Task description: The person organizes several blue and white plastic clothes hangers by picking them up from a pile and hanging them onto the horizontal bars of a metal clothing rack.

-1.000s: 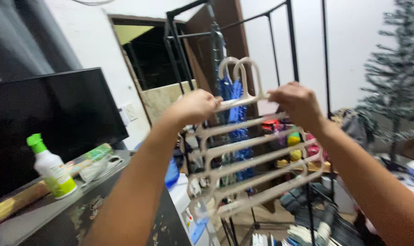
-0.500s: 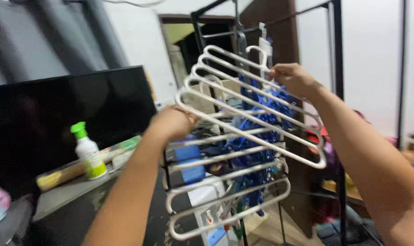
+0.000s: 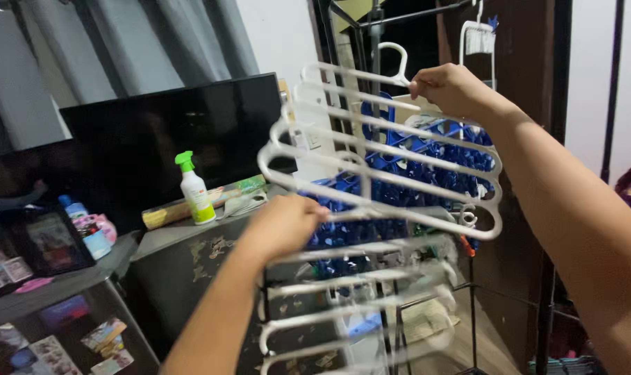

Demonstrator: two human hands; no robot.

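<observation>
My right hand [image 3: 449, 89] grips the top of a white multi-bar hanger [image 3: 371, 156], holding it up high beside the black metal rack [image 3: 381, 21]. My left hand [image 3: 287, 223] is closed on the upper end of a second white multi-bar hanger [image 3: 350, 298] that hangs lower and is motion-blurred. Behind both hangers dangles a blue plastic peg hanger [image 3: 426, 156] with several clips.
A dark flat screen [image 3: 169, 132] stands on a black cabinet [image 3: 190, 271] to the left, with a white spray bottle with a green cap [image 3: 195, 189] and a long roll [image 3: 190, 205] beside it. Grey curtains [image 3: 114, 48] hang behind. Small items sit on a lower shelf [image 3: 44, 288].
The two hangers have been pulled further apart, the right one raised, the left one lowered. The view has swung left and down, showing more of the cabinet and shelf.
</observation>
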